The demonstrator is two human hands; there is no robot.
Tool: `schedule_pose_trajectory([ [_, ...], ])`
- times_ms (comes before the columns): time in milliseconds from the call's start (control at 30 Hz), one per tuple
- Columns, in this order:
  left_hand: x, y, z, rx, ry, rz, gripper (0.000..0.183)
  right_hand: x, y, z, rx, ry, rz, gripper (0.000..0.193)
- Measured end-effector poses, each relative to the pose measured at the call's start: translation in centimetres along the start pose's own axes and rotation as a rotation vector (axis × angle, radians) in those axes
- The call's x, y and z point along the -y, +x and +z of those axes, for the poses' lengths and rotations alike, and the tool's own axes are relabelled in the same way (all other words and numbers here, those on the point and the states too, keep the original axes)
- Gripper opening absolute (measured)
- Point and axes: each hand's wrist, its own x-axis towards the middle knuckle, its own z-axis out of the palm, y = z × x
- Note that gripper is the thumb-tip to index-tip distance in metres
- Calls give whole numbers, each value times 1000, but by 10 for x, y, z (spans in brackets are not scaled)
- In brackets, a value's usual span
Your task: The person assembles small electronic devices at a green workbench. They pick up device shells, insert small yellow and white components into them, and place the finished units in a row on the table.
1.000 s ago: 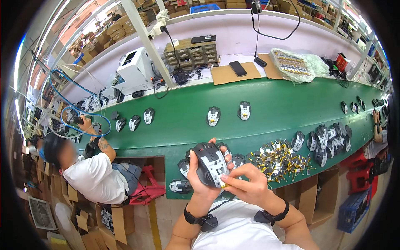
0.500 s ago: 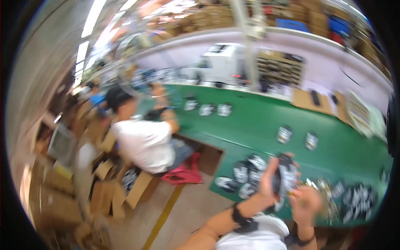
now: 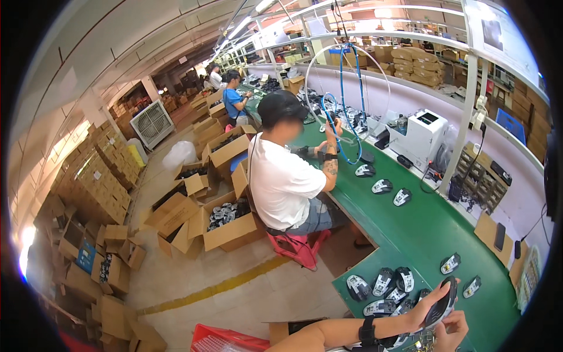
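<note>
Left hand (image 3: 420, 312): clasped round mouse (image 3: 443, 302), tilted above counter (image 3: 410, 237). Right hand (image 3: 451, 330): curled just beside mouse; cannot tell if grasping anything. Other mice (image 3: 383, 282): clustered at counter's near corner.

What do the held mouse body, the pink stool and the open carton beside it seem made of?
Held mouse body: likely plastic, dark with a faint sheen, judging by its smooth curve. Pink stool: probably plastic, smooth and evenly coloured. Open carton: apparently cardboard, matte brown with folded flaps.
</note>
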Motion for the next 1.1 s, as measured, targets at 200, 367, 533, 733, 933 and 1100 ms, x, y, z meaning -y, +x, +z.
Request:
schedule_pose_trajectory([
  [200, -10, -1, -8, -72, -46, -101, 51, 25, -5, 12, -26, -346, -226, 14],
  [367, -14, 3, -18, -99, -74, -163, 50, 32, -8, 3, 86, -577, -450, 18],
  [533, -11, 5, -29, -91, -88, -190, 51, 35, -1, -11, 158, -695, -589, 20],
  [733, -14, 10, -30, -70, -24, -164, 55, 8, 3, -8, -4, -532, -532, 21],
  [933, -16, 20, -14, -131, -64, 5, 55, 22, 14, 29, -262, -443, -367, 21],
  [1100, -24, 30, -23, -140, -158, 32, 54, 18, 7, 48, -263, -491, -371, 25],
])
